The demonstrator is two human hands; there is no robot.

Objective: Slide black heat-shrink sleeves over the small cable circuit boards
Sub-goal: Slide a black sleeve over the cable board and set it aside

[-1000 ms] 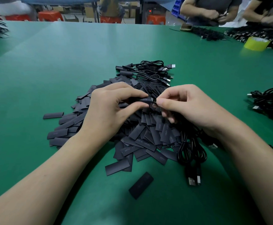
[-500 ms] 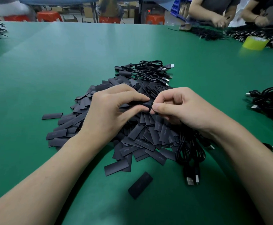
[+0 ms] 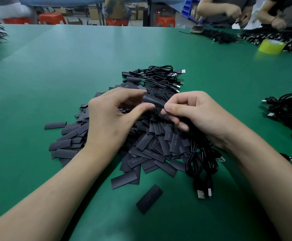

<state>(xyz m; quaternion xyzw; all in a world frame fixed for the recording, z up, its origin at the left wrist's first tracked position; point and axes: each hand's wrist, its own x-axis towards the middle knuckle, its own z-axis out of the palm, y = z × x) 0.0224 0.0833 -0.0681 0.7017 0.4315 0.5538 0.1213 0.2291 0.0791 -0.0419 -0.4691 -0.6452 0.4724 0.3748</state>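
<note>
Sleeve [image 3: 153, 101] being held just above the pile [image 3: 150, 148], left hand [image 3: 114, 119] pinching one end, right hand [image 3: 193, 115] pinching the other.
Risk: sleeve snagging on the board if pushed crooked; board itself not showing.

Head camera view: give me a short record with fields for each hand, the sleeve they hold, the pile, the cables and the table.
left hand: pinches one end of the black tubular heat-shrink sleeve
right hand: pinches at the sleeve's other end
circuit board: not visible
pile: flat black heat-shrink sleeve pieces heaped under both hands
cables: coiled black USB cables beyond the pile; black cable bundle by the right wrist
table: green surface
far right: yellow-green tape roll
</note>
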